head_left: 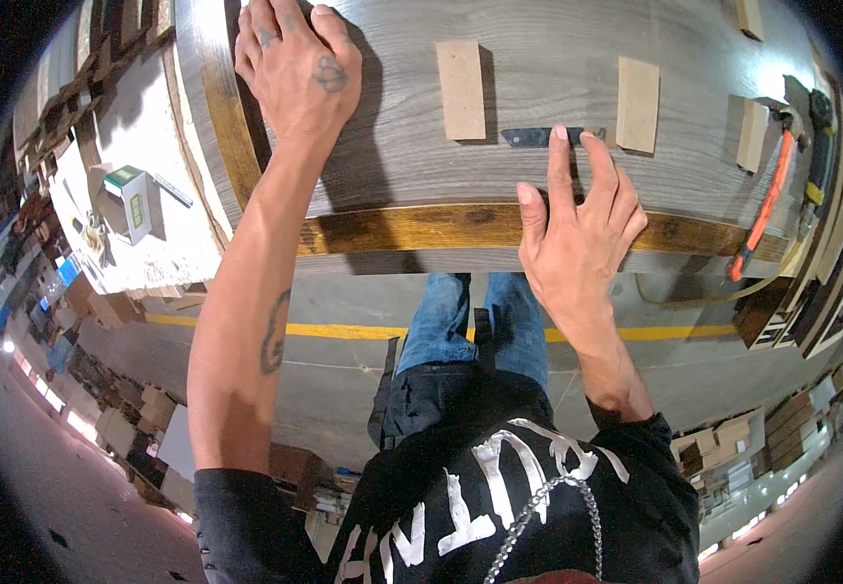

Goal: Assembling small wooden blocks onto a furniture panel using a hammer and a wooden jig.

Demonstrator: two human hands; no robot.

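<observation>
The left hand point(295, 63) lies flat, fingers spread, on the grey wood-grain laminate panel point(538, 39), seemingly to steady it. The right hand point(577, 229) rests open at the panel's brown raw-wood edge point(421, 226), index fingertip touching a small flat dark blade-like tool point(533, 137) lying between two pale rectangular fibreboard blocks point(461, 90); an orange-handled hammer point(767, 209) lies well apart on the right
</observation>
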